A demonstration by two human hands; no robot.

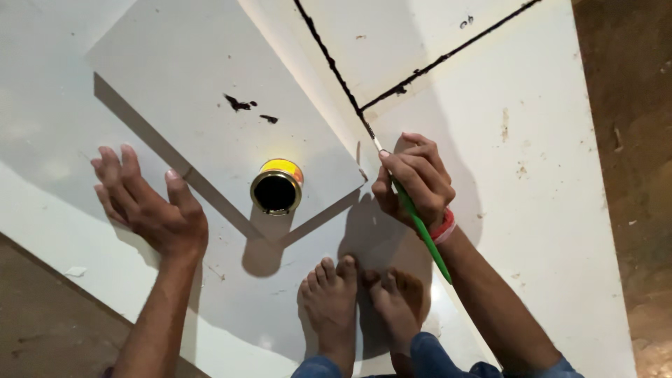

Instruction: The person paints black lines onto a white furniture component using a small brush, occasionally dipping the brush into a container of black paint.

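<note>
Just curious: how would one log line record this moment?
right hand: grips green brush at black seam | left hand: flat on white board | paint tin: open

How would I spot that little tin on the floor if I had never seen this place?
Start at the loose white tile lying at an angle on the pale floor. Near its lower corner, between the left hand and the right hand holding a green brush, stands a small round tin. It is the only yellow thing, open-topped and black inside.
</note>
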